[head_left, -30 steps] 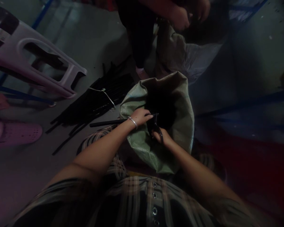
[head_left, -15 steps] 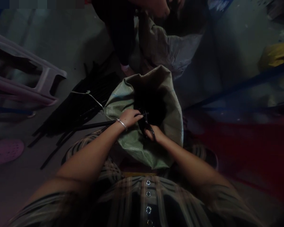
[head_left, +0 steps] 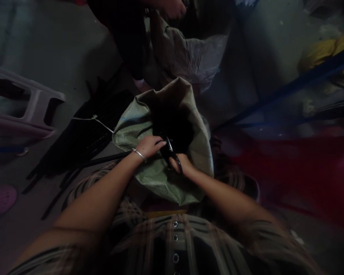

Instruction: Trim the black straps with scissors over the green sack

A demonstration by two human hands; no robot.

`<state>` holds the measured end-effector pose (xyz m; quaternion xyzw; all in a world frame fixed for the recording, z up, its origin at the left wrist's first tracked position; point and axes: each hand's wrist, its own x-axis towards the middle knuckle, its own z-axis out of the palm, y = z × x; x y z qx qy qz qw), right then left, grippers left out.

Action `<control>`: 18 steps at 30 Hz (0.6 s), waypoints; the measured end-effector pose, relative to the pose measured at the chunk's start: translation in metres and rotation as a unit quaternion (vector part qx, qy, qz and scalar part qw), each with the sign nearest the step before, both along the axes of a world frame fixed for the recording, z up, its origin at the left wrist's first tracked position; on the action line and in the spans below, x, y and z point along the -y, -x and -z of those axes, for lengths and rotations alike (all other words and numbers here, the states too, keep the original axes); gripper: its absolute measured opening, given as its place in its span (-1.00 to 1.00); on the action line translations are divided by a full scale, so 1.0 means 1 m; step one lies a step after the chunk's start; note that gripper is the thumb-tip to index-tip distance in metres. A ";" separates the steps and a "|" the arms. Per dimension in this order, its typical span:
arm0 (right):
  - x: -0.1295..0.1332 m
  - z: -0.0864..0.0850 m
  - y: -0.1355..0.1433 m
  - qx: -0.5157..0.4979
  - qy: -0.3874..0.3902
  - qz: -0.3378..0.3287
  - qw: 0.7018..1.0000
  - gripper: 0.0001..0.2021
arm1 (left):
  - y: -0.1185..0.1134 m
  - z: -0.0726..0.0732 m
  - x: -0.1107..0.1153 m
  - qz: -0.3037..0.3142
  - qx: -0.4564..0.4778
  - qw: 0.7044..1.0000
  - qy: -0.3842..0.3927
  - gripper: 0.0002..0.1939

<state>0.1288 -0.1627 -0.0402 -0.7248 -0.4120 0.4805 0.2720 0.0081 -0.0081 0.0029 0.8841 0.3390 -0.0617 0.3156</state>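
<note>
1. Black, slim and straight, the strip [head_left: 109, 159] runs from beside the person's left forearm to the left hand, over the near side of an open sack. It looks smooth and dull; whether it is a tube or solid is too dark to tell.
2. The left hand [head_left: 149, 146] grasps the strip near its inner end, thumb and fingers closed on it above the sack's mouth. A shiny metal bracelet [head_left: 139, 155] circles the wrist.
3. The right hand [head_left: 181, 163] grips dark scissors [head_left: 169, 146], with a rounded, glossy handle loop around its fingers. A thin bright gleam marks the blade beside the left fingertips; whether it touches the strip cannot be told.
4. The sack [head_left: 169, 183] is pale green woven plastic, creased and stiff, its rim folded outward into an uneven, peaked ring. Its inside is deep in shadow.
5. On the floor to the left lies a bundle [head_left: 86, 126] of long black strips, loose ends fanned out, crossed by a thin pale string [head_left: 94, 117] with a knot.
6. Farther left are a moulded plastic stool [head_left: 37, 103] on its side and a pink shoe [head_left: 1, 199] with small holes.
7. Beyond the green sack, a co-worker's hand [head_left: 174, 8] is over a greyish, wrinkled bag [head_left: 189, 49].
</note>
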 end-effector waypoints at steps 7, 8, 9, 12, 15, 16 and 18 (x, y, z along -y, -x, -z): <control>-0.001 0.001 -0.001 -0.022 0.048 0.026 0.998 -0.69 | 0.000 0.007 -0.004 0.000 -0.037 0.999 0.017 -0.58; -0.002 0.001 -0.002 -0.022 0.057 0.019 0.998 -0.68 | 0.000 0.007 -0.004 -0.007 -0.040 0.999 0.019 -0.59; -0.002 0.001 -0.004 -0.017 0.066 0.012 0.998 -0.68 | -0.001 0.007 -0.003 -0.018 -0.039 0.999 0.021 -0.59; -0.002 -0.003 -0.004 0.028 0.074 -0.001 0.997 -0.67 | -0.003 0.003 0.001 -0.069 -0.023 0.996 0.046 -0.54; -0.005 -0.015 0.001 0.100 0.054 0.000 0.994 -0.65 | -0.007 0.000 0.010 -0.108 0.003 0.987 0.116 -0.47; -0.007 -0.021 0.003 0.120 0.051 -0.005 0.991 -0.64 | -0.009 -0.001 0.013 -0.119 0.009 0.983 0.140 -0.47; -0.013 -0.033 0.008 0.152 0.057 -0.022 0.987 -0.61 | -0.013 -0.004 0.019 -0.152 0.027 0.969 0.190 -0.48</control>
